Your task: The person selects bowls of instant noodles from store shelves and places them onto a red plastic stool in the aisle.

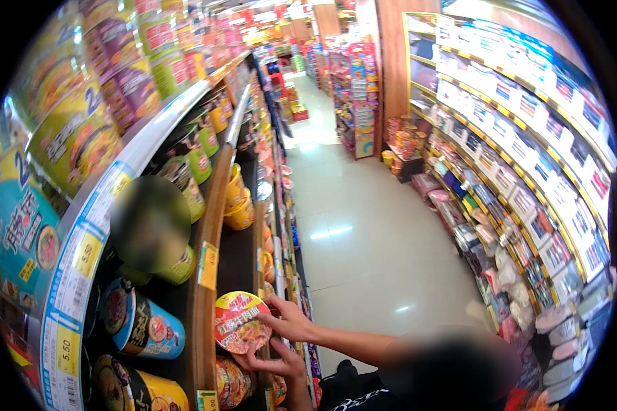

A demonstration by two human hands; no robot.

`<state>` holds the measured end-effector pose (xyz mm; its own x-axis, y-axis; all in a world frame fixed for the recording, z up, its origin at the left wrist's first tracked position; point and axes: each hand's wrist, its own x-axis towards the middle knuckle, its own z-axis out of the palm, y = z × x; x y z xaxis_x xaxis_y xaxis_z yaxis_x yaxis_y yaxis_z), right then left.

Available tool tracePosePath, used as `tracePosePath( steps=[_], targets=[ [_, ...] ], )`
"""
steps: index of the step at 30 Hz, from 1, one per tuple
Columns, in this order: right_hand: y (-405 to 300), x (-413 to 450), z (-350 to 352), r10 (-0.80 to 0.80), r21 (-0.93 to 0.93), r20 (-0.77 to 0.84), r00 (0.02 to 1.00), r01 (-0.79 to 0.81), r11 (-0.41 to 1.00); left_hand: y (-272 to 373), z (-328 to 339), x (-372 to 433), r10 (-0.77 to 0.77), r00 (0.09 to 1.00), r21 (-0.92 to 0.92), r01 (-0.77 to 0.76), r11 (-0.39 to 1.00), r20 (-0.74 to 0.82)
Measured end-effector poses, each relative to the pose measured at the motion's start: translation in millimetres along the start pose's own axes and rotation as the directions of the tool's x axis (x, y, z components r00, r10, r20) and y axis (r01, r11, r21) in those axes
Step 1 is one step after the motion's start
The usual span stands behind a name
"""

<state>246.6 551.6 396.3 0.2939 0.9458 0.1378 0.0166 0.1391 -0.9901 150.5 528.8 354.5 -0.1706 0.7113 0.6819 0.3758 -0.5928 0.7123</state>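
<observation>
Both of my hands hold an instant noodle bowl [239,324] with a red and yellow printed lid turned up towards me. My right hand [288,319] grips the bowl's right rim, its thumb lying on the lid. Below, my left hand [280,362] supports the lower rim with spread fingers. The bowl is at the edge of a brown shelf board [205,287]. Beneath my left hand sit more noodle bowls [231,383], partly hidden. Yellow noodle tubs [238,205] are stacked farther along that shelf.
On the upper shelf left stand a blue noodle cup [144,323] and a yellow-black one [139,388], behind a price-tag rail [72,308]. Noodle multipacks [77,138] rise above. A tiled aisle [370,231] runs right, with a rack of packaged goods [514,154] beyond. Two patches are blurred.
</observation>
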Motion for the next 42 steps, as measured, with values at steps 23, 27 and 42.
tracePosePath(
  steps=[23, 27, 42],
  targets=[
    [-2.3, -503.5, -215.8, -0.184, -0.185, -0.980, -0.078, 0.008, 0.983, 271.2, -10.1, -320.4, 0.635, 0.273, -0.684, 0.414, 0.600, 0.723],
    [-7.0, -594.4, -207.7, -0.208, -0.189, -0.915, -0.346, -0.087, 0.978, 314.3, -40.7, -377.8, 0.652, -0.030, -0.502, 0.612, 0.612, 0.758],
    [15.8, -799.3, -212.6, -0.300, 0.007, -0.540, -0.786, -0.361, 0.933, 447.1, -81.3, -574.6, 0.742, -0.578, -0.404, 0.622, 0.670, 0.340]
  ],
)
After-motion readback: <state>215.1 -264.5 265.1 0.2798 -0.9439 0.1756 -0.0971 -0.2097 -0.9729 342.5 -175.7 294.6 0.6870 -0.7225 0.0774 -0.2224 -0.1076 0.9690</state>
